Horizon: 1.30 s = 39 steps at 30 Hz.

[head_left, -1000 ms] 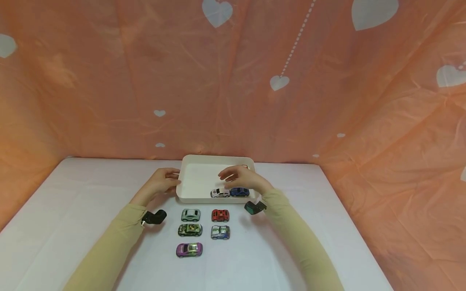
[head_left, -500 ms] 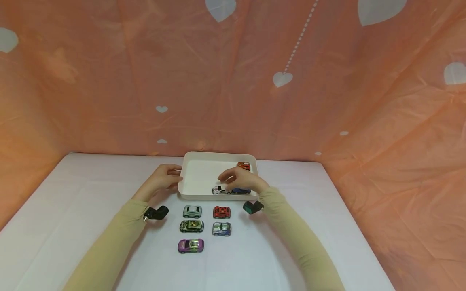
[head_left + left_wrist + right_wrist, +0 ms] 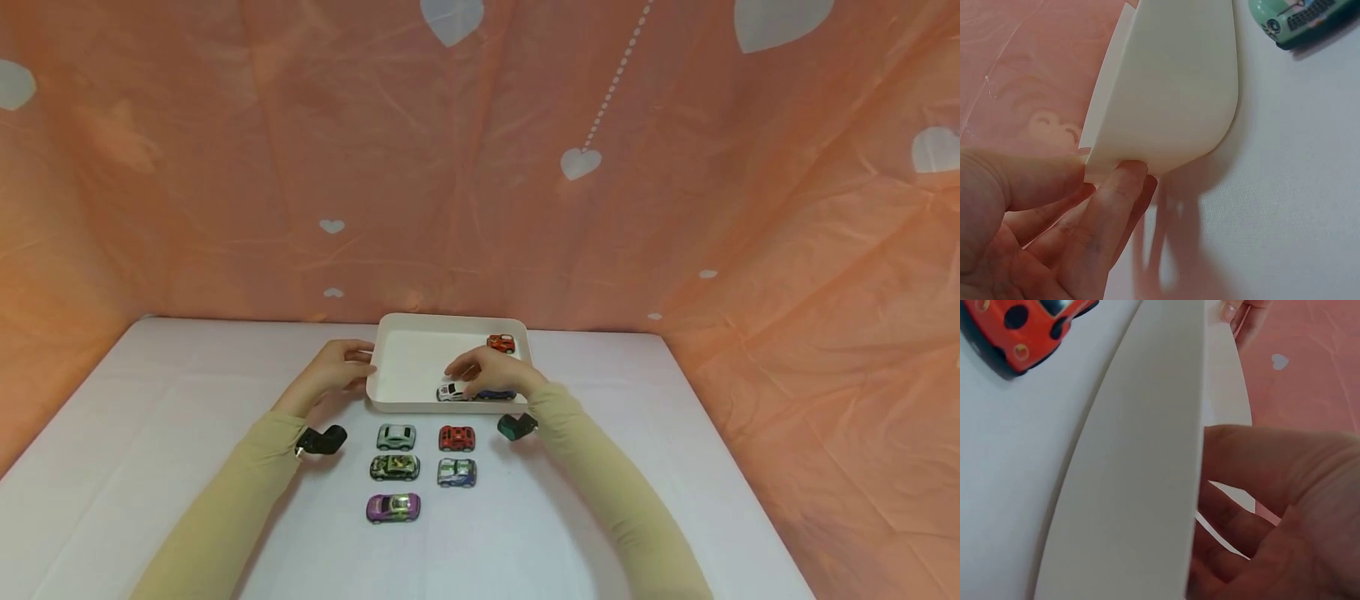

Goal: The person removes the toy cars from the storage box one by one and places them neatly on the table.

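My left hand (image 3: 327,377) holds the white tray (image 3: 408,403) at its left end; in the left wrist view the thumb lies at the rim and the fingers against the outer wall. Inside the tray, my right hand (image 3: 491,368) reaches down over a white toy car (image 3: 448,392), thumb and forefinger bent about its right end. A blue toy car (image 3: 498,395) sits just right of it, partly under the hand. Behind the hand an orange toy car (image 3: 500,342) stands at the tray's far right. In the right wrist view the tray wall hides the right fingertips.
In front of the tray, two columns of toy cars stand on the white cloth: pale green (image 3: 396,437), camouflage (image 3: 394,467) and purple (image 3: 393,507) at left, red (image 3: 457,438) and silver-blue (image 3: 457,472) at right. An orange curtain (image 3: 480,208) hangs behind.
My right hand has lowered toward the white car and uncovered the orange car behind it. The left hand stays at the tray's end. The view has shifted slightly.
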Available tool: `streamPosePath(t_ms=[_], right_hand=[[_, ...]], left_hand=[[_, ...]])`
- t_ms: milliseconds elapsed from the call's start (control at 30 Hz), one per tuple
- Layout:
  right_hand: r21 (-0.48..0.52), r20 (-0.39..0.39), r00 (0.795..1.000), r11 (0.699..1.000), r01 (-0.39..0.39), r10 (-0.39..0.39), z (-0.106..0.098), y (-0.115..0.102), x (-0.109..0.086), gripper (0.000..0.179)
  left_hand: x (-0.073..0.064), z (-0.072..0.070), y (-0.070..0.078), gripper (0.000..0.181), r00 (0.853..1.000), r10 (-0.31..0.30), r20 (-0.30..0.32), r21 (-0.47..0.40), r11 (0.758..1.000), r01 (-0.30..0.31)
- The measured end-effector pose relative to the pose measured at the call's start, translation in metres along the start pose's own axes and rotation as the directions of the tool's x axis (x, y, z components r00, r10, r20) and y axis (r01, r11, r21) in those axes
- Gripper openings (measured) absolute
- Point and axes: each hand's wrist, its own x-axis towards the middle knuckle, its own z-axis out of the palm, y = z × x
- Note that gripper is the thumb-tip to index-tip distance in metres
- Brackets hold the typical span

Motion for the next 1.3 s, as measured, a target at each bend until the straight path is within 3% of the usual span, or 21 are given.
streamPosePath(t_ms=[467,1300], right_hand=[[-0.036,0.026,0.999,0.999,-0.028,0.029,0.0029,0.0051,0.0059,0.044],[-0.097,0.007,1.0,0.995,0.017,-0.016,0.0042,0.0079,0.0041,0.038]], left_hand=[[-0.0008,0.0013,0.0019,0.049,1.0,-0.02,-0.012,-0.01,1.0,0.02],[0.0004,0.0044,-0.0009,0.047,1.0,0.004,0.003,-0.034,0.999,-0.004]])
